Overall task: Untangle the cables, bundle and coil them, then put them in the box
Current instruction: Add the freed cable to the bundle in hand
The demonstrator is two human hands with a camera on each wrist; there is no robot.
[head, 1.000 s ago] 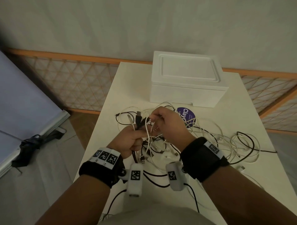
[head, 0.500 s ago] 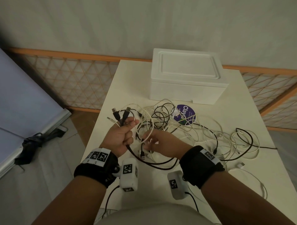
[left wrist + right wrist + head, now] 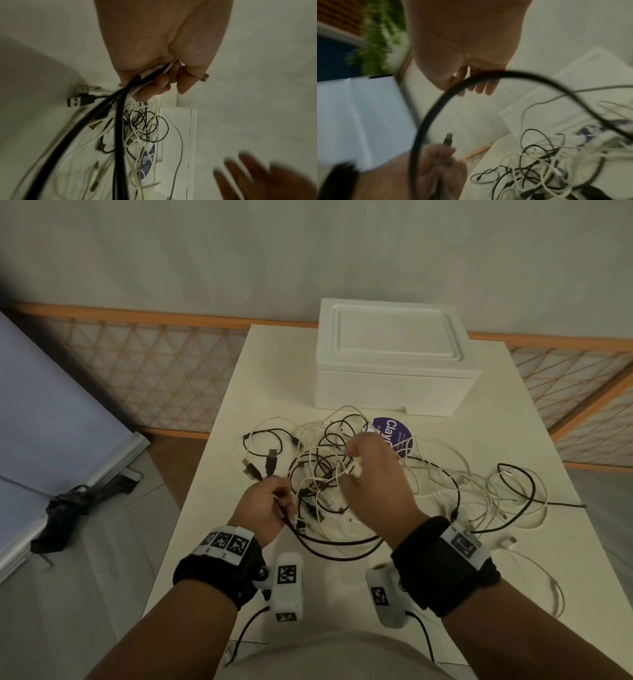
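A tangle of black and white cables (image 3: 318, 474) lies in the middle of the white table (image 3: 274, 378). My left hand (image 3: 277, 494) grips several cable ends at the tangle's left edge. Their USB plugs (image 3: 270, 457) stick out past the fingers. In the left wrist view the gripped cables (image 3: 120, 121) hang below the fist (image 3: 163, 81). My right hand (image 3: 352, 463) is over the tangle, blurred, with its fingers (image 3: 248, 170) spread and nothing held. A thick black cable (image 3: 436, 105) loops in front of it. The white foam box (image 3: 394, 361) stands behind with its lid on.
More loose cables (image 3: 513, 491) spread toward the table's right edge, with a white plug (image 3: 510, 541) near the front. A purple round sticker (image 3: 394, 433) lies before the box. An orange lattice fence (image 3: 154, 378) runs behind, and a pale panel (image 3: 51, 422) leans at left.
My right hand left the cable ends with the left hand, dropped to the tangle, then moved up and back over its middle. My left hand moved left with the plugs.
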